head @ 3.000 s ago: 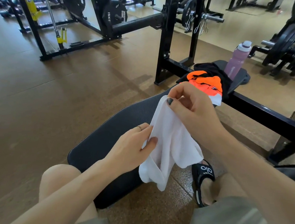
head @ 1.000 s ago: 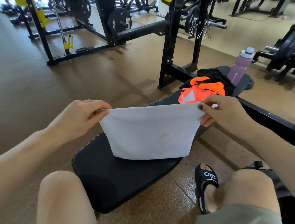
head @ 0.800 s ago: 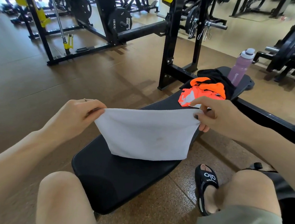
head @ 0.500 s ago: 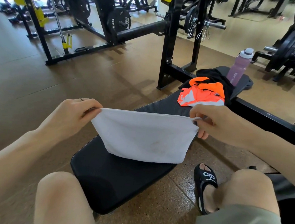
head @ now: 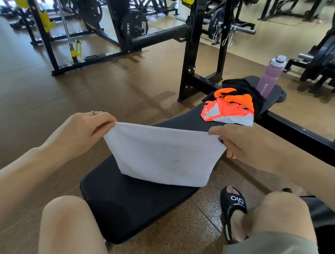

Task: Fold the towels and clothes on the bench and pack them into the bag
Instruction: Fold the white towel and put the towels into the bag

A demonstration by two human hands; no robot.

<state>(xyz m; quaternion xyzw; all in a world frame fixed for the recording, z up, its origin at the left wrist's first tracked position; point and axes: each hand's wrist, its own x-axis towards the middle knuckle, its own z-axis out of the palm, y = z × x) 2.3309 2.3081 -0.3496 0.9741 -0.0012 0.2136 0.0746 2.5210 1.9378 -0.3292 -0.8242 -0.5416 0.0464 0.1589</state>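
At the far left, a wide stretch of brown floor (head: 33, 99) is seen, bounded at the back by a black and yellow rack (head: 39, 26). Nearer, the left hand (head: 81, 131) is held above the floor just beside the bench's left edge; its fingers and thumb are curled round the top left corner of a white towel (head: 164, 155), which is pinched there. The towel is stretched taut between both hands, its top edge straight and level, its lower edge hanging just over the black bench pad (head: 135, 203); whether that edge touches the pad cannot be told. The pad's rounded near end is seen between the two bare knees, and a bare strip of pad is left in front of the towel. Behind the towel, the uprights of a black bench frame (head: 189, 57) are planted beside the pad. The right hand (head: 248, 146) is closed on the towel's top right corner, fingers tucked under the cloth. Further back on the pad, an orange garment (head: 229, 110) is heaped with a black garment (head: 241, 86) behind it, and a pink bottle (head: 270, 77) is stood upright at the far end. To the right of the pad, speckled floor is seen, partly taken by a foot in a black slide sandal (head: 234, 211). A black crossbar (head: 307, 137) is run off to the right edge.
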